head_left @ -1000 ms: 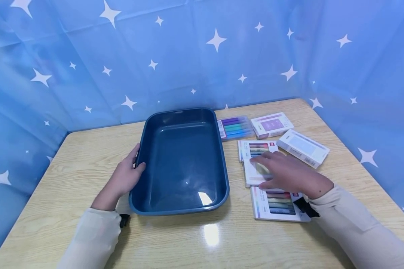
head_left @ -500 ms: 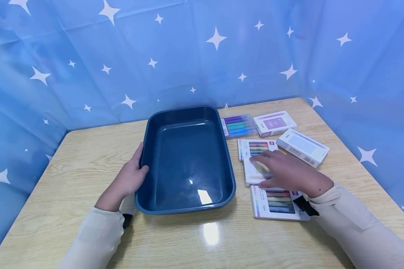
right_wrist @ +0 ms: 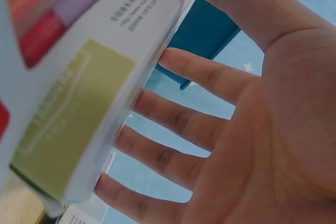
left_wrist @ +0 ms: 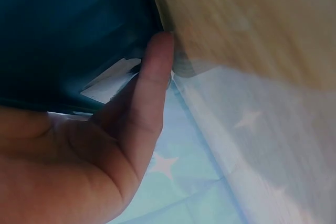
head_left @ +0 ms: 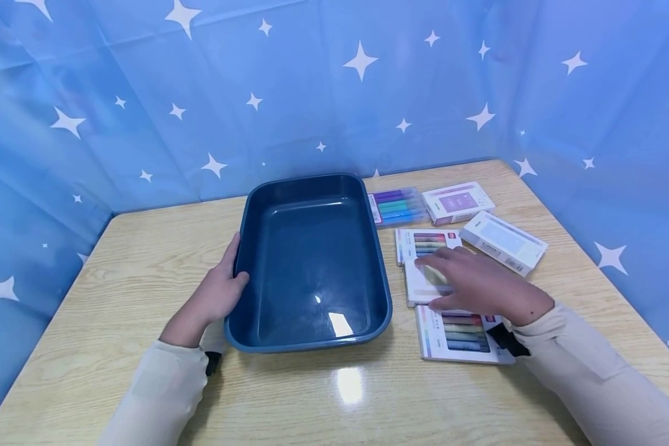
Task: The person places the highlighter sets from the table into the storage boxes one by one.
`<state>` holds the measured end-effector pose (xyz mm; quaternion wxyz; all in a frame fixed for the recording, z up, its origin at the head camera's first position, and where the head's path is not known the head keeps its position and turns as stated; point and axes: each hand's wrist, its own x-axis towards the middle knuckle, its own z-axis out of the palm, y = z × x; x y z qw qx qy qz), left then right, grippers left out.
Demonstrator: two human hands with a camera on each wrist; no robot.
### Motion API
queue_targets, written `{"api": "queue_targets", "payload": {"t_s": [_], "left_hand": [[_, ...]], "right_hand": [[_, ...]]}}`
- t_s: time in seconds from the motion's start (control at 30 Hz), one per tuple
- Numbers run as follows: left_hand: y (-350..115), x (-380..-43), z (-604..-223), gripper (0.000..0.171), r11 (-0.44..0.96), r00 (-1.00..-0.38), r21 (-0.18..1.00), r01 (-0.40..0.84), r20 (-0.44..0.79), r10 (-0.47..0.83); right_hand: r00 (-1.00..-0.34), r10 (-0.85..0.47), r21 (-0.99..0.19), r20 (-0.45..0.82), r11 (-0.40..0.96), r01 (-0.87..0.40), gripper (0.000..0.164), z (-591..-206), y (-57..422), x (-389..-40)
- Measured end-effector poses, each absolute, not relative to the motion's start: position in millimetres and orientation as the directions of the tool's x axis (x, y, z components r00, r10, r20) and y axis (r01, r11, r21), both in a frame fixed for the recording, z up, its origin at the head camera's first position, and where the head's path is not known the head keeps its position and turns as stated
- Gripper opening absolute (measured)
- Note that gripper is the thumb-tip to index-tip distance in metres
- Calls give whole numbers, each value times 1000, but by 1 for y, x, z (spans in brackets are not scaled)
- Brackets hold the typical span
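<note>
A dark blue rectangular tray (head_left: pixel 318 266) stands mid-table, nothing inside it. My left hand (head_left: pixel 217 294) grips its left rim, thumb over the inner wall and fingers along the outside. The left wrist view shows a finger (left_wrist: pixel 147 87) lying against the tray's edge (left_wrist: pixel 79 30). Over on the right, my right hand (head_left: pixel 476 282) lies over a white box with a yellow-green panel (head_left: pixel 426 285), fingers spread. Its fingertips touch the edge of a white box (right_wrist: pixel 89 108) in the right wrist view. Nearer me lies a marker box with a window (head_left: pixel 459 337); another marker box (head_left: pixel 415 244) lies behind.
Clear-cased markers (head_left: pixel 396 207) lie right beside the tray's far right corner. A white box with a purple panel (head_left: pixel 458 201) and another white box (head_left: pixel 504 241) lie farther right. A blue starry curtain (head_left: pixel 290 80) borders the wooden table (head_left: pixel 139 272).
The tray has shifted a little to the right with my left hand on it, and the clear marker case has shifted right too. My right hand stays over the boxes.
</note>
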<state>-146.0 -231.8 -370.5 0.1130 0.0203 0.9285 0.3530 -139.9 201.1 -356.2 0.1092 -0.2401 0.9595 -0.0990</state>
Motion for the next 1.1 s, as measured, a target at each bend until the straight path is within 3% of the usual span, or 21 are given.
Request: {"api": "queue_targets", "payload": {"t_s": [1.1], "left_hand": [[-233, -146, -371, 73, 721, -964, 691, -55, -225, 142]], "right_hand": [[-874, -482, -164, -61, 868, -468, 73, -349, 198, -142]]}}
